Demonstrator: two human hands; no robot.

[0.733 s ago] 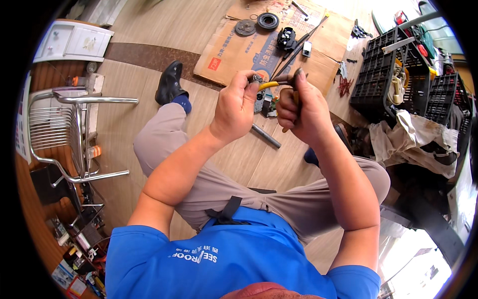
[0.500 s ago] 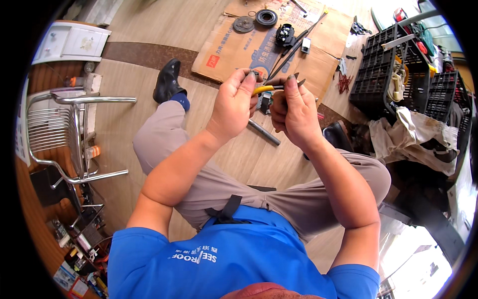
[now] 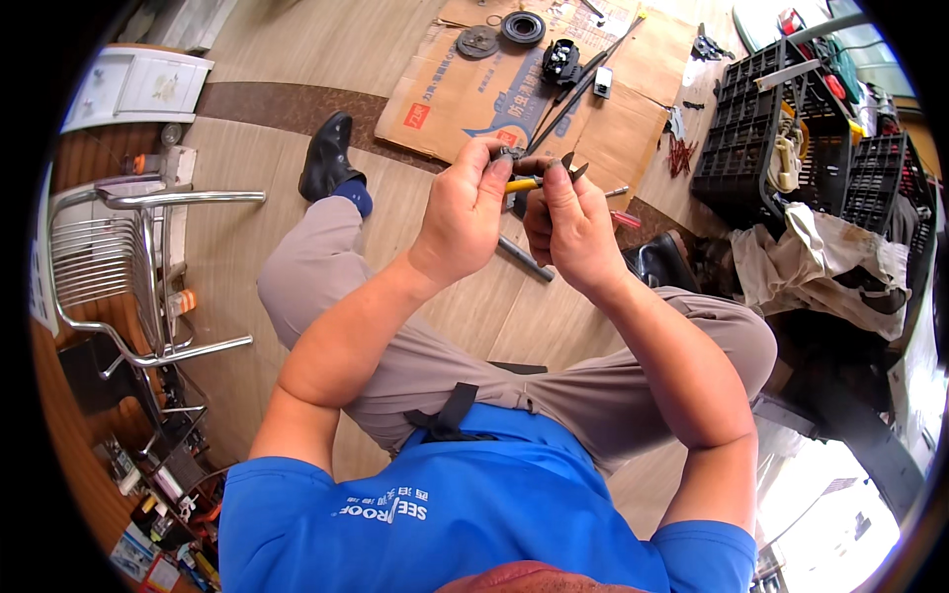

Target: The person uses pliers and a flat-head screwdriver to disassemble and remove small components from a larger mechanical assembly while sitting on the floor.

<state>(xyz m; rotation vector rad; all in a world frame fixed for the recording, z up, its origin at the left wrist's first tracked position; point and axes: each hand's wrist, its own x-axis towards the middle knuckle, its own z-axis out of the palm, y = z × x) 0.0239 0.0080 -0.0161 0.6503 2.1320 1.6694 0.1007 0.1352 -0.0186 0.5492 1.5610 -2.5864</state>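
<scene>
Both my hands are raised close together above the floor, in front of my lap. My right hand (image 3: 573, 232) is closed around yellow-handled pliers (image 3: 522, 185), with the thumb on top near the dark, parted jaws. Between the thumb and fingers of my left hand (image 3: 460, 212) is a small dark piece (image 3: 510, 153), too small to name. The left fingertips come close to the yellow handle; whether they touch it I cannot tell. Beneath the hands a grey metal tube (image 3: 525, 259) lies on the floor, and a red-handled screwdriver (image 3: 625, 218) shows just right of my right hand.
Flattened cardboard (image 3: 445, 89) carries a black ring-shaped part (image 3: 522, 29), a grey disc (image 3: 478, 42), a black housing (image 3: 561, 62) and long black rods (image 3: 583, 84). Black plastic crates (image 3: 736, 133) stand at right, beside a pale cloth (image 3: 806, 257). At left is a metal-framed chair (image 3: 153, 272).
The pliers have turned slightly in my right hand, and their jaws have shifted left. My hands have drawn a little closer together. The red screwdriver handle shows more now.
</scene>
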